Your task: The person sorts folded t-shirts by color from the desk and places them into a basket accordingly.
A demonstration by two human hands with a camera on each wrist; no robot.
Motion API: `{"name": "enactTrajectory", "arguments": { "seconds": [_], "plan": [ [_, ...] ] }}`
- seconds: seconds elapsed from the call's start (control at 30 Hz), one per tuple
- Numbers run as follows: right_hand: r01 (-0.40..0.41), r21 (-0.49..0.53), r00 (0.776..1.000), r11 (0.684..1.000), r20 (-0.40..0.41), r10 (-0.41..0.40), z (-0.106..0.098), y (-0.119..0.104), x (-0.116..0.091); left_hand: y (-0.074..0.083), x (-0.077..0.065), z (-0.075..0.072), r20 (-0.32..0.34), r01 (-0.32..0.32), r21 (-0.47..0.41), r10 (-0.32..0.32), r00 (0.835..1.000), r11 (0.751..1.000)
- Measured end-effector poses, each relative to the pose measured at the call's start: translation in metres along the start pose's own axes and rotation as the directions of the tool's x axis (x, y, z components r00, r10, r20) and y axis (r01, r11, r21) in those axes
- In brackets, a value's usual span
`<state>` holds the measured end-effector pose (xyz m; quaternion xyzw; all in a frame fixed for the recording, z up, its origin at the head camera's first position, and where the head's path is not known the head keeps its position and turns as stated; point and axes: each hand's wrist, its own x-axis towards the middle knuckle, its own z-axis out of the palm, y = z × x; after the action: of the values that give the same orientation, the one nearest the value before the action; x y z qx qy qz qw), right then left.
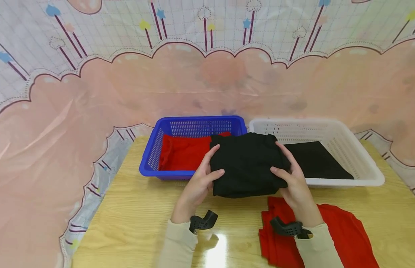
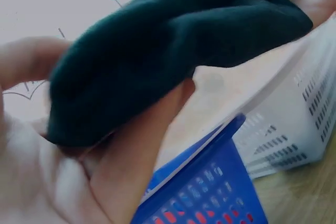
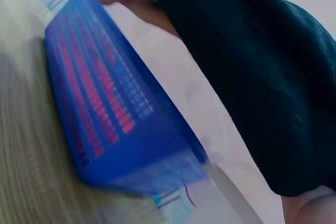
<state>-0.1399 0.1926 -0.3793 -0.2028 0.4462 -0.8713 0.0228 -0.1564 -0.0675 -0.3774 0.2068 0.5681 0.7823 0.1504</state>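
Observation:
A folded black cloth [image 1: 247, 167] is held up between both hands, overlapping the inner ends of the two baskets in the head view. My left hand [image 1: 201, 182] grips its left edge, thumb on the near face. At the opposite edge, my right hand [image 1: 296, 184] pinches it the same way. In the left wrist view the folded cloth [image 2: 157, 61] sags between the hands, above basket height. Folded red cloth [image 1: 187, 152] lies inside the blue basket [image 1: 148, 173]. Another black cloth [image 1: 318, 160] lies flat in the white basket [image 1: 348, 182].
Red cloth [image 1: 344, 230] lies on the wooden table [image 1: 127, 223] at the near right, partly under the right forearm. The baskets stand side by side at the table's back. Behind them hangs a patterned pink and white sheet [image 1: 180, 82].

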Motion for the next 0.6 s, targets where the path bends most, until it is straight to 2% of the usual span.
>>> {"name": "enactTrajectory", "arguments": {
  "seconds": [0.13, 0.23, 0.33, 0.47, 0.6],
  "plan": [
    [-0.017, -0.005, 0.999, 1.0, -0.04, 0.017, -0.011, -0.005, -0.007, -0.001, 0.0, 0.009, 0.039, 0.048, -0.011, -0.047, 0.998, 0.999],
    [-0.034, -0.018, 0.997, 0.999, -0.073, 0.032, -0.017, -0.008, -0.01, 0.002, 0.003, 0.017, 0.033, 0.056, 0.048, -0.057, 0.998, 0.997],
    [-0.062, -0.032, 0.993, 0.998, -0.105, 0.058, -0.021, -0.012, -0.008, -0.003, 0.01, 0.021, 0.013, 0.039, 0.102, -0.041, 0.999, 0.994],
    [-0.119, -0.083, 0.985, 0.989, -0.134, 0.107, -0.026, -0.019, -0.004, -0.007, 0.017, 0.027, -0.012, 0.04, 0.103, -0.039, 0.999, 0.994],
    [-0.147, -0.153, 0.982, 0.977, -0.144, 0.125, -0.033, -0.026, -0.002, -0.006, 0.022, 0.032, -0.004, 0.055, 0.093, -0.055, 0.998, 0.994]
  ]
}}
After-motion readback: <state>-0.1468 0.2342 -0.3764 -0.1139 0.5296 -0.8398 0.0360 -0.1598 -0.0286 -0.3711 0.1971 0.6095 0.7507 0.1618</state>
